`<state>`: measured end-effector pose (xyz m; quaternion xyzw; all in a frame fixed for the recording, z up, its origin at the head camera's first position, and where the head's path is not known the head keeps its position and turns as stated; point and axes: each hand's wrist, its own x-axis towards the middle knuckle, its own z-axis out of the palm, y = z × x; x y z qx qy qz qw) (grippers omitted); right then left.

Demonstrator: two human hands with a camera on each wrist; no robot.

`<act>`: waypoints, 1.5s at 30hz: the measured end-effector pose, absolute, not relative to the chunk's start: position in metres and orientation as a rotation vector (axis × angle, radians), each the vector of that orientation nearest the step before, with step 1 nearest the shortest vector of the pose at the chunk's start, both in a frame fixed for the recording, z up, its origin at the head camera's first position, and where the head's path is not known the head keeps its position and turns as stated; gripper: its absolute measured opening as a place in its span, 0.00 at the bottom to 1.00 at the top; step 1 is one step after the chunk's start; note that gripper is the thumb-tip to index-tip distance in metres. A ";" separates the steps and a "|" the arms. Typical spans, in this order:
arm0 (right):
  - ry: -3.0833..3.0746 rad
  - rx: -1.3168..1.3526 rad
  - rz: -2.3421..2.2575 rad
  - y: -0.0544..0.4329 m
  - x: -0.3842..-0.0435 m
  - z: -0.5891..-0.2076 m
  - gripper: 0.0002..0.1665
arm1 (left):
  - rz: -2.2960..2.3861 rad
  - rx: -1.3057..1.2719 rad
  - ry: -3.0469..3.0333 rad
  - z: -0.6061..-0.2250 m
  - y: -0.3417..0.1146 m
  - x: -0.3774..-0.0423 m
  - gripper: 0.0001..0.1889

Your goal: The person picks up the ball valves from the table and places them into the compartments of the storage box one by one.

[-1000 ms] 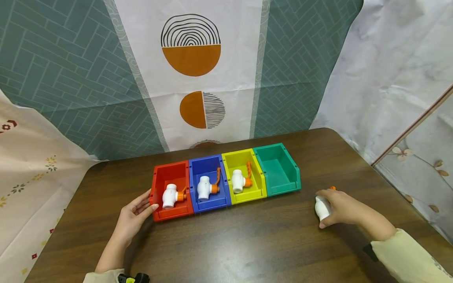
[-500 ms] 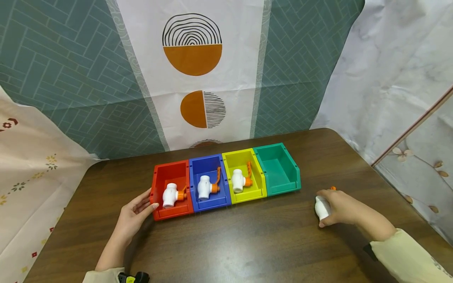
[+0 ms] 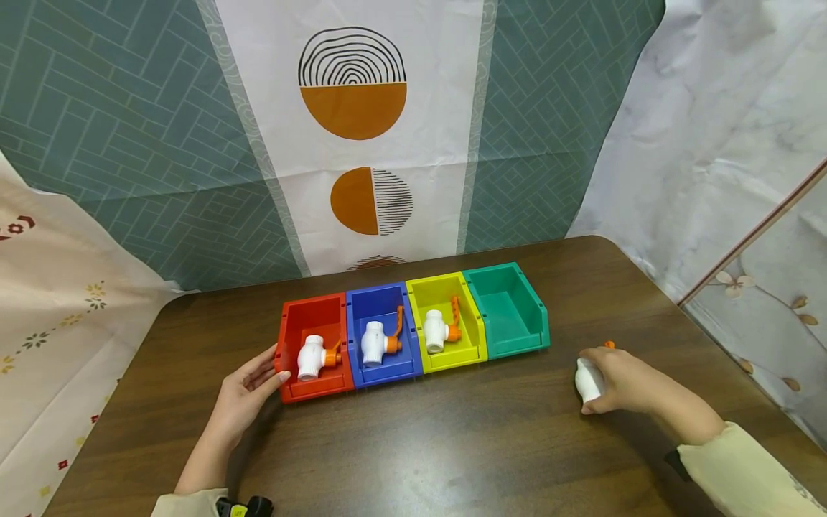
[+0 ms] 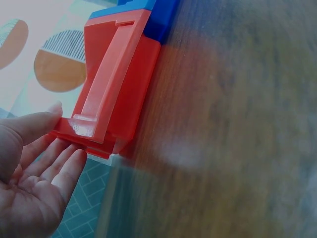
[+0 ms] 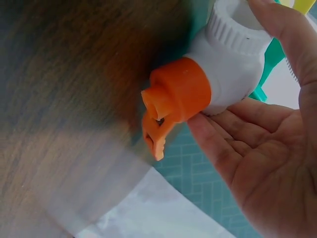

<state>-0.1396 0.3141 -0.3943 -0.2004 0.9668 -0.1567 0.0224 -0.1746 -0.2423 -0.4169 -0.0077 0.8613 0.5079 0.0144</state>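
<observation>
My left hand (image 3: 240, 402) holds the near left corner of a red bin (image 3: 318, 390), thumb at the front and fingers along the outer side. The left wrist view shows that thumb (image 4: 39, 124) against the bin's edge. My right hand (image 3: 623, 380) grips a white plastic ball valve (image 5: 230, 64) with an orange handle (image 5: 157, 131), low over the table to the right. Its thumb is by the ribbed open end and the fingers lie around the body. Similar white valves lie in the red bin, the blue bin (image 3: 388, 378) and the yellow bin (image 3: 455, 360).
A green bin (image 3: 519, 346) with nothing in it ends the joined row at the right. The brown wooden table (image 3: 452, 445) extends in front of the bins. Patterned cloth (image 3: 213, 237) hangs behind the table, and more cloth hangs at both sides.
Almost nothing differs. Both hands keep their places, one on the red bin and one on the ball valve; the head view has shifted very slightly.
</observation>
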 end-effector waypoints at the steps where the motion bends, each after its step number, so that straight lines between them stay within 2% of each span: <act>1: 3.006 -0.629 -0.475 0.314 -0.140 -0.394 0.45 | 1.584 -0.024 2.680 -0.417 -0.242 -0.174 0.34; 14: 3.196 -0.789 -0.457 0.305 -0.137 -0.387 0.45 | 1.544 -0.034 2.678 -0.416 -0.242 -0.173 0.36; 28: 3.356 -0.819 -0.487 0.287 -0.133 -0.376 0.49 | 1.621 0.054 2.662 -0.418 -0.248 -0.176 0.34; 45: 3.389 -0.882 -0.501 0.268 -0.139 -0.362 0.49 | 1.644 0.064 2.673 -0.421 -0.252 -0.176 0.33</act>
